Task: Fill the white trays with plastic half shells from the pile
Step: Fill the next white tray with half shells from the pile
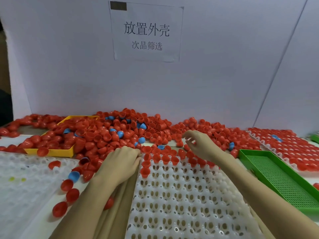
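A big pile of red half shells (120, 131), with a few blue ones mixed in, lies along the back wall. In front of me is a white tray (181, 195) with rows of holes; red shells sit in its far rows only. My left hand (120, 163) rests at the tray's far left corner, fingers curled down among shells; what they hold is hidden. My right hand (200, 144) hovers over the tray's far edge with fingers spread and loosely bent, holding nothing that I can see.
A yellow tray (51, 152) sits half buried in shells at left, with another white tray (20, 178) in front of it. A green perforated tray (279, 176) lies at right, beside a white tray filled with red shells (290, 149). Loose shells trail near my left forearm.
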The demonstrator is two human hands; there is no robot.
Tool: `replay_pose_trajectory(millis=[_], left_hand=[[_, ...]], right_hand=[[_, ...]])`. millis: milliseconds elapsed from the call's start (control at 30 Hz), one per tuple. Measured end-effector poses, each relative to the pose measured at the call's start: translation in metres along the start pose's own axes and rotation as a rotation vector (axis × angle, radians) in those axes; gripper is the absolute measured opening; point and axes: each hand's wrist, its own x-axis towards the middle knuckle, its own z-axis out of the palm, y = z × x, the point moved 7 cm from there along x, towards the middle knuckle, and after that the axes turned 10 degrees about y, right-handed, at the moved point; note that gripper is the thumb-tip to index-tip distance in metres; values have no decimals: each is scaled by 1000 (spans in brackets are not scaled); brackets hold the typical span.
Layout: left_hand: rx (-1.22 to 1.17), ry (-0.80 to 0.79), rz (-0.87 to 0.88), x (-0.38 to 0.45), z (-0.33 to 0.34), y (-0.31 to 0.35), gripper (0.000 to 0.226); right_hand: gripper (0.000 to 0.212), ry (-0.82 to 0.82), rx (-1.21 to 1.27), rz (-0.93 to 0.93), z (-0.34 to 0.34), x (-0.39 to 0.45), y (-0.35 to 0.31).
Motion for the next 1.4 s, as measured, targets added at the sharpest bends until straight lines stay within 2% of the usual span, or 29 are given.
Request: replay_pose_trajectory(millis=[200, 300, 400, 500, 567, 667, 733, 933, 1033, 1133, 1267, 1400], left_hand=[[46, 44, 24, -1, -6, 3, 28], [72, 48, 25, -1, -7, 0, 28], [88, 58, 20, 0, -7, -2, 26], [105, 54, 30, 0, -6, -2, 27], [112, 38, 31, 0, -4, -2, 28], [117, 30, 30, 1, -3, -3, 29], [110, 28, 29, 1, -3, -3, 30], [91, 45, 42, 1, -9, 2, 31], [91, 57, 56, 1, -10, 7, 31], [85, 66, 73, 0, -10, 12, 31], [84, 93, 83, -1, -11, 16, 31], [5, 263, 120, -2, -23, 28, 23]], right_hand=[[57, -172, -67, 28, 52, 59, -31], [72, -178, -96, 3, 67, 79, -46], [91, -231, -226, 8, 84, 87, -46], [90, -257, -320, 39, 96, 84, -30], [86, -214, -308, 47, 96, 81, -21], [49, -153, -267, 56, 86, 83, -13], [34, -130, -194, 88, 79, 81, -8], [31, 83, 219, 179, 37, 60, 8], [37, 164, 455, 277, 18, 46, 19], [44, 183, 597, 364, 9, 34, 28], [39, 187, 822, 469, 3, 19, 35], [33, 134, 1032, 537, 1, 8, 31]])
